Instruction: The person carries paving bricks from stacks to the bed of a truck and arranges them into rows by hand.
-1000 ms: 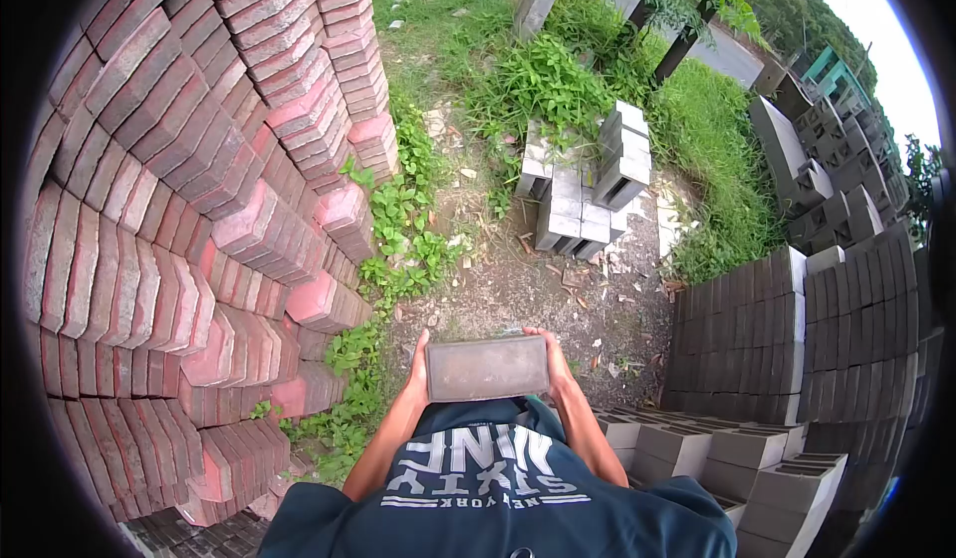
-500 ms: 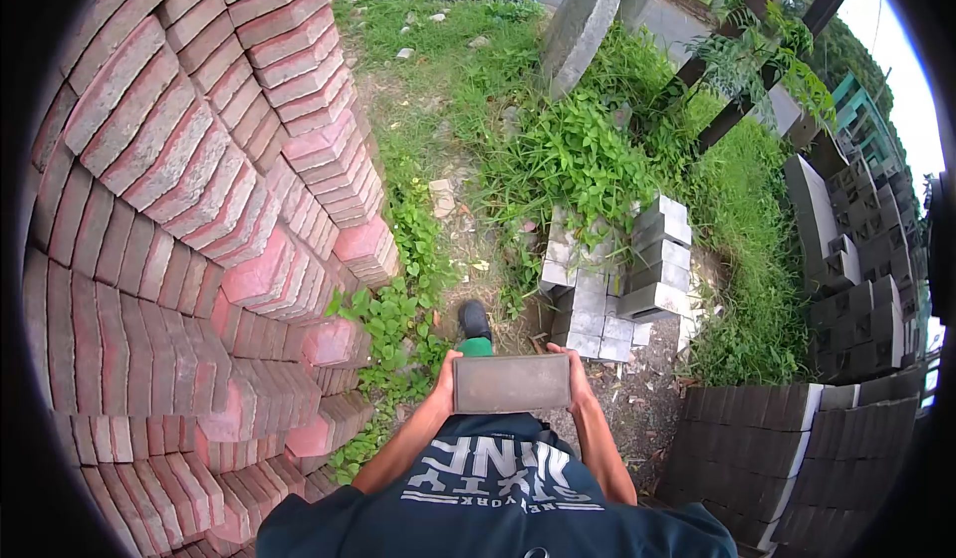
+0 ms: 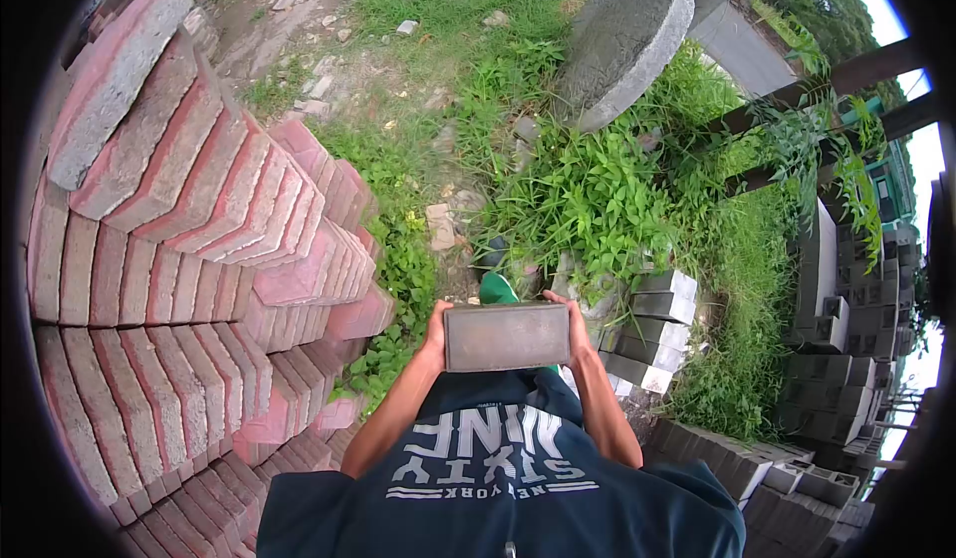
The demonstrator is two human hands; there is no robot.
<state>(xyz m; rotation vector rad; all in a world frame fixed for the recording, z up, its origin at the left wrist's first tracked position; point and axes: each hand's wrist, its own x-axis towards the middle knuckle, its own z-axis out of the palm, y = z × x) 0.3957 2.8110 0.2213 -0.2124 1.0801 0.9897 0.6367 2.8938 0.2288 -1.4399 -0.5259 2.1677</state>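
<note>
Held level in front of my waist is a grey rectangular concrete brick [image 3: 508, 338]. My left hand [image 3: 434, 335] is closed on its left end, and my right hand [image 3: 579, 329] grips the right end. Both thumbs lie along the edges; the fingers underneath are mostly hidden. Below the far edge of the brick, a green trouser leg or sock [image 3: 495, 288] shows, with a dark shoe partly covered by plants. Neither hand touches anything else.
Tall stacks of reddish pavers [image 3: 159, 289] rise close on my left. Ahead, a round concrete slab [image 3: 625, 45] leans among weeds. Pale hollow blocks [image 3: 665, 297] sit ahead right, with more grey block stacks [image 3: 846, 339] farther right. A narrow grassy path [image 3: 443, 145] runs forward.
I have moved forward, the brick still in both hands. The round slab and the weeds are nearer, and the paver stacks and pale blocks have shifted back past me.
</note>
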